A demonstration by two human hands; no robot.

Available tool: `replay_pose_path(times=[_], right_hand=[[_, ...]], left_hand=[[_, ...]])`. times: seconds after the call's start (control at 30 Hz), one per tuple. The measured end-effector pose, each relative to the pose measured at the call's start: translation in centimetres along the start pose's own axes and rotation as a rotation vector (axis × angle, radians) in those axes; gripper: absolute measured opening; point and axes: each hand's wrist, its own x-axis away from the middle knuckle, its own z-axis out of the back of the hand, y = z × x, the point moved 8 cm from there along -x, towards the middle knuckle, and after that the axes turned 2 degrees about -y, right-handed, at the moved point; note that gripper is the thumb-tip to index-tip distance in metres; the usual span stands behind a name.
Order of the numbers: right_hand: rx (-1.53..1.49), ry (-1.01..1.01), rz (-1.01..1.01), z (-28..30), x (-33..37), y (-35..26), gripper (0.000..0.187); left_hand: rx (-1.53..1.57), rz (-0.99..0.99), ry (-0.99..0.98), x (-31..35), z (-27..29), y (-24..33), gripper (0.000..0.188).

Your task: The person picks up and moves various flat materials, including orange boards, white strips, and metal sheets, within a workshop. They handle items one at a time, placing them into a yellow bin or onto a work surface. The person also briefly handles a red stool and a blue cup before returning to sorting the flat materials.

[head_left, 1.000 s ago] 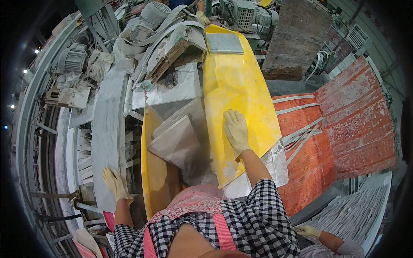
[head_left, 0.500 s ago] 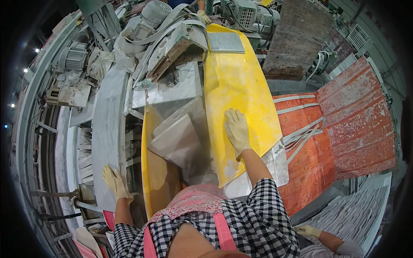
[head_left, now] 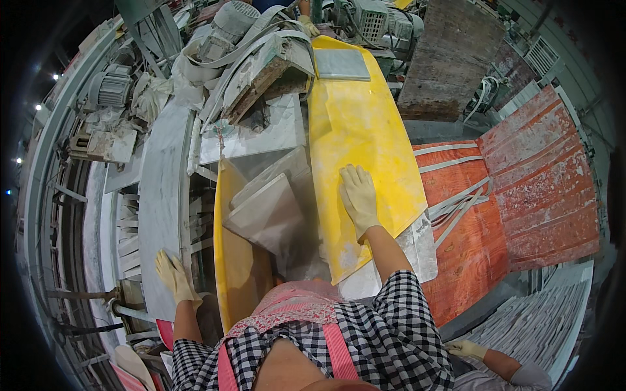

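My left hand (head_left: 171,275), in a cream glove, lies with its fingers stretched out on a long grey stone slab (head_left: 163,215). My right hand (head_left: 358,199), in the same kind of glove, presses flat on a yellow sheet (head_left: 358,130) that covers the surface in front of me. A small grey rectangular plate (head_left: 342,64) rests at the sheet's far end. Between my hands, pale stone pieces (head_left: 267,212) lean in a gap, next to an upright yellow panel (head_left: 229,247). Neither hand grips anything.
An orange board (head_left: 466,241) with white straps is at my right, beyond it stacked thin grey strips (head_left: 535,322). Motors (head_left: 111,88) and a dusty machine housing (head_left: 270,75) stand ahead. Another person's gloved hand (head_left: 466,349) shows at lower right, another (head_left: 309,25) at the far end.
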Motion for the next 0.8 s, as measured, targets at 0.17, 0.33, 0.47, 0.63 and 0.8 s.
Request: replay_pose_path(times=[0.17,0.33,0.47,0.63,0.8], right_hand=[[0.012,0.009,-0.006,0.5,0.1,0.1,0.039],[-0.009,0.017,-0.005,0.7,0.1,0.2,0.039],[0.014,0.021,-0.003,0.8,0.2,0.3,0.038],[-0.004,0.026,-0.003,1.2,0.2,0.4,0.038],[0.029,0.01,-0.001,1.3,0.2,0.6,0.038]], left_hand=[[-0.011,0.01,-0.011,0.1,-0.2,-0.1,0.053],[-0.009,0.014,-0.014,0.2,-0.1,0.1,0.052],[-0.007,-0.003,0.002,0.3,0.2,0.3,0.052],[0.003,-0.011,0.033,0.4,0.3,0.4,0.051],[-0.004,0.005,0.015,0.6,0.3,0.5,0.051]])
